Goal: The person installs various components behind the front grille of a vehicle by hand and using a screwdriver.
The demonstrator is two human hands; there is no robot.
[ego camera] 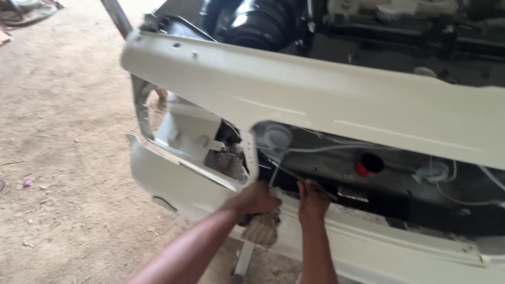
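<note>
In the head view I see my left hand (256, 199) closed on a checked rag (262, 227) against the white front bumper (173, 184), and just beside it my right hand (313, 200) pinching a thin stick-like tool (322, 189) above the bumper's upper edge.

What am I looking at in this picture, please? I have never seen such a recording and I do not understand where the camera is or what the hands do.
There is one picture, taken by a camera worn on a person's head, looking down at their own two bare hands. No machine is used.

In front stands the white front end of a car, with the headlight removed, so you see a dark opening with pale wires and a red cap. Below it runs the white bumper. The ground is sandy dirt.

The left hand rests at the edge of the opening and seems to grip a light cloth. The right hand holds a thin stick-like tool; the picture is blurred, so its kind is unclear.
</note>
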